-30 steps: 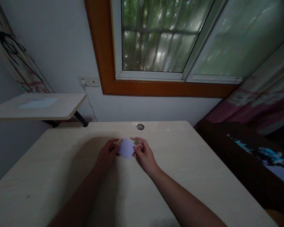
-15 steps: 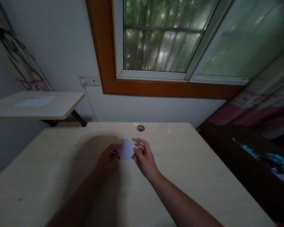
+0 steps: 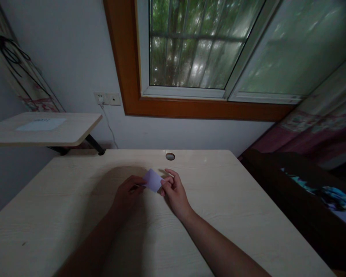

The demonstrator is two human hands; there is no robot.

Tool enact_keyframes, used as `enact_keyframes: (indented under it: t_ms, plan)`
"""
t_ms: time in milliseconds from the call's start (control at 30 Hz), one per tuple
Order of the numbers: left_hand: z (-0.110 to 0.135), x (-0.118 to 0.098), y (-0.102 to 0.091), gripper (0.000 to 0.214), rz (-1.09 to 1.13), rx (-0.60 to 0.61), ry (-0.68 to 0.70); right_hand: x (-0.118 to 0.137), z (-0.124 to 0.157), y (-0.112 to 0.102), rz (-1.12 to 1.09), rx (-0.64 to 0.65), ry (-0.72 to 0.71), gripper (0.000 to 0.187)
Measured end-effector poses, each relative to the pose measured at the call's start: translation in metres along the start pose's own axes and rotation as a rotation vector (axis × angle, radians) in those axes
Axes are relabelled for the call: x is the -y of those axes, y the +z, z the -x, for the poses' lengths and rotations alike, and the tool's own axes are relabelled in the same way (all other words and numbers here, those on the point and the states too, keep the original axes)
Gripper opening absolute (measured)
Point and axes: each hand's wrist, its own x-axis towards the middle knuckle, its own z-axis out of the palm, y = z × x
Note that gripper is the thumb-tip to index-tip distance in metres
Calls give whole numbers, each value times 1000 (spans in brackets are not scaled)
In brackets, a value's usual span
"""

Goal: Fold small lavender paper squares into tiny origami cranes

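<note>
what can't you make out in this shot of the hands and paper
Head view only:
- paper: its lower edges hidden by the left hand and right hand; folds too dim to tell.
- sheet on the side table: print too small.
- patterned thing at right: dark, cut off by the frame edge.
</note>
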Motion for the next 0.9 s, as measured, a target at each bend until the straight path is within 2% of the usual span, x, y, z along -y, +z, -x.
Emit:
enact_keyframes:
  t_ms: [467,700,900]
  plan:
    - [-3,-10,0,15,80,-37,-61,7,0,0,-11,-17,-9,36]
    - [-2,-8,1,17,93,-1,-28,0,2,-4,85,53,41,36]
    - [0,-12,-1,20,47,60,1,1,1,-6,193,103,-39,27]
